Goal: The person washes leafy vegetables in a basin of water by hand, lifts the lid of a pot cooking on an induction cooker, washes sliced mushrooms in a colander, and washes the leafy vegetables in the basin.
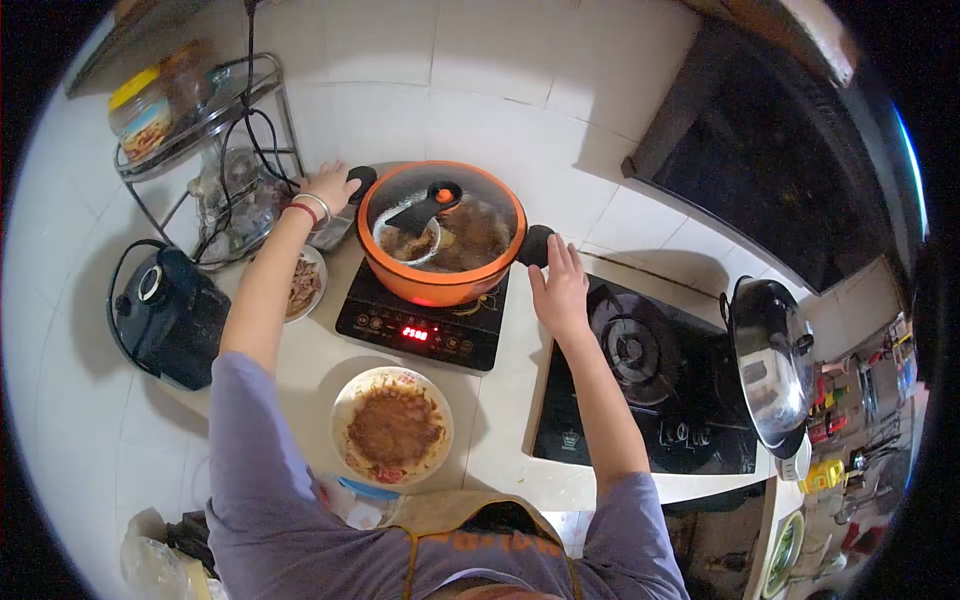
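An orange pot (441, 288) with a glass lid stands on a black induction cooker (405, 330) whose red display is lit. Brownish food shows through the lid, which has a black and orange knob (443, 196). At the pot's left black handle is my left hand (328, 187), fingers spread, with bracelets on the wrist. My right hand (561, 287) is beside the right black handle (537, 246), its fingers stretched out and thumb apart. Neither hand is wrapped round a handle. A bowl of brown sauce-coated food (394, 427) sits in front of the cooker.
A plate of meat pieces (305, 285) lies left of the cooker, near a black appliance (170, 310) and a metal rack (205, 130) with hanging cables. On the right are a black gas stove (640, 350) and a wok with a shiny lid (770, 360).
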Action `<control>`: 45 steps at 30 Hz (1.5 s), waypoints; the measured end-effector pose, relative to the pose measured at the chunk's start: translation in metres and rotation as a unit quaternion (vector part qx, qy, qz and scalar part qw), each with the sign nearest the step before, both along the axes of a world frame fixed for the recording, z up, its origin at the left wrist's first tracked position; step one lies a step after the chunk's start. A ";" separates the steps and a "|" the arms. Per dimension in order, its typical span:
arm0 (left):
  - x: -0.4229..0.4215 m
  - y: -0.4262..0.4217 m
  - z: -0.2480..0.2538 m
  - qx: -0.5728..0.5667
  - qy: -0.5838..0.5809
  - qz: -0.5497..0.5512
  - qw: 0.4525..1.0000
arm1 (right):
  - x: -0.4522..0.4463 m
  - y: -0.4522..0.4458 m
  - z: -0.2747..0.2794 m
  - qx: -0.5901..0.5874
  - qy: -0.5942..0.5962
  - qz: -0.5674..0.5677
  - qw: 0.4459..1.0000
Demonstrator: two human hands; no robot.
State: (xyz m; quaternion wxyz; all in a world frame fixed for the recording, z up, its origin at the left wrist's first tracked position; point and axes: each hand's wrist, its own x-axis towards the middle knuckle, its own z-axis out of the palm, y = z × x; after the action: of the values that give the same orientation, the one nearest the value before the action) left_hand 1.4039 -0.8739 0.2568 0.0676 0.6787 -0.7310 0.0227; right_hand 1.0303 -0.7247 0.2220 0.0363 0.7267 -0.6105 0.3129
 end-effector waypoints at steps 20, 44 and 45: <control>0.011 0.060 -0.031 -0.179 0.265 -0.118 0.940 | 0.066 0.083 -0.076 0.011 0.038 0.098 0.994; -0.045 0.331 -0.094 -0.100 0.310 -0.053 0.944 | -0.024 0.263 -0.113 0.081 -0.080 0.020 0.993; -0.062 0.341 -0.091 -0.086 0.312 -0.061 0.944 | -0.041 0.284 -0.121 0.068 -0.095 0.001 0.993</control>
State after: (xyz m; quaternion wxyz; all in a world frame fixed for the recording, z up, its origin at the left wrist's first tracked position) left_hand 1.3421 -0.5330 0.1655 0.3519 0.5972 -0.7086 -0.1316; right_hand 0.9897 -0.4405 0.1012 -0.0713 0.6953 -0.6302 0.3381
